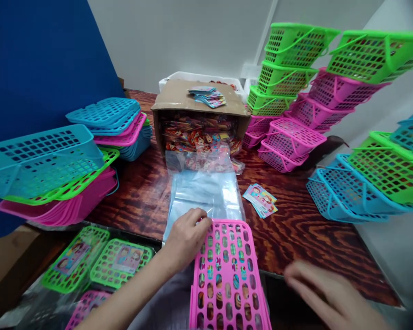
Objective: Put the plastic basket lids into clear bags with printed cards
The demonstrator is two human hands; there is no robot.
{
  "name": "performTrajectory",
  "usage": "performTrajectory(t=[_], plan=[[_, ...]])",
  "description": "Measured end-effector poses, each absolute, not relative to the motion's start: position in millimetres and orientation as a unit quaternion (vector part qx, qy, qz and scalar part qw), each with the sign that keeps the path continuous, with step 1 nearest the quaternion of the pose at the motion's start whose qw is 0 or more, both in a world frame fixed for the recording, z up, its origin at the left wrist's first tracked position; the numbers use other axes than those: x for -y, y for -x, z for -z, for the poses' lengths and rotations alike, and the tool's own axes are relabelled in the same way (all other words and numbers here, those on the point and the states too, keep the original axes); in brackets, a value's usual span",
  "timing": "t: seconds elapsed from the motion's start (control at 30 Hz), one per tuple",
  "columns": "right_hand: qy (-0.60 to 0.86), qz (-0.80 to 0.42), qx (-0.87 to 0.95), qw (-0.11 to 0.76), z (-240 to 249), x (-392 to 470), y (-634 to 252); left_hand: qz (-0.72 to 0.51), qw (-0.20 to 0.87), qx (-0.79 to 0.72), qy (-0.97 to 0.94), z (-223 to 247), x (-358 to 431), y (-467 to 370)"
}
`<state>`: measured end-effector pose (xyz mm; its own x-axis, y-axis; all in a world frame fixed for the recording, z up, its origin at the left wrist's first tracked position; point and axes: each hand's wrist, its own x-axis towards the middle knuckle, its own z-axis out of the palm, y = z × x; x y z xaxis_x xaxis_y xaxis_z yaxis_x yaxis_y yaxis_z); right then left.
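Observation:
A pink basket with a perforated lid (229, 275) sits at the bottom centre, with small colourful items visible through its holes. My left hand (189, 236) is closed on its upper left corner, fingers bent over the edge. To the right, apart from the basket, my right hand (321, 291) is blurred, its fingers extended and holding nothing. Clear plastic bags (204, 192) lie flat just beyond the basket. A few printed cards (260, 200) rest on the wooden table (296, 238) right of the bags.
An open cardboard box (158, 103) of printed packets stands behind the bags, with cards on top. Blue, green and pink baskets (79, 197) are stacked left; filled baskets (289, 75) rise right. Bagged green baskets (122, 263) lie lower left.

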<state>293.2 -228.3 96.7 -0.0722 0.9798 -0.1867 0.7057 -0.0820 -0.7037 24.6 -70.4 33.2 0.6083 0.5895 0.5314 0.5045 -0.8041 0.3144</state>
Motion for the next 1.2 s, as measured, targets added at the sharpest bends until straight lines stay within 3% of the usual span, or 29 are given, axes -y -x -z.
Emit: performTrajectory(t=[0.17,0.27,0.4,0.63,0.87,0.97,1.2], plan=[[0.566,-0.124,0.774,0.256,-96,131,-227,-0.309,0.091,-0.351,-0.879,-39,67,-33],[0.555,-0.060,0.796,0.236,-82,99,-186,-0.311,0.093,-0.381,-0.866,-36,62,-34],[0.566,-0.050,0.800,0.193,-72,85,-182,-0.316,0.113,-0.387,-0.859,-29,63,-30],[0.551,-0.153,0.793,0.210,-73,81,-187,-0.381,0.187,-0.369,-0.827,-28,68,-30],[0.572,0.034,0.803,0.162,-62,78,-191,-0.382,0.138,-0.358,-0.841,-29,65,-26],[0.595,0.060,0.786,0.157,-60,74,-200,-0.366,0.099,-0.348,-0.858,-27,68,-26],[0.652,0.090,0.732,0.174,-56,76,-243,-0.331,0.147,-0.332,-0.871,-28,69,-17]])
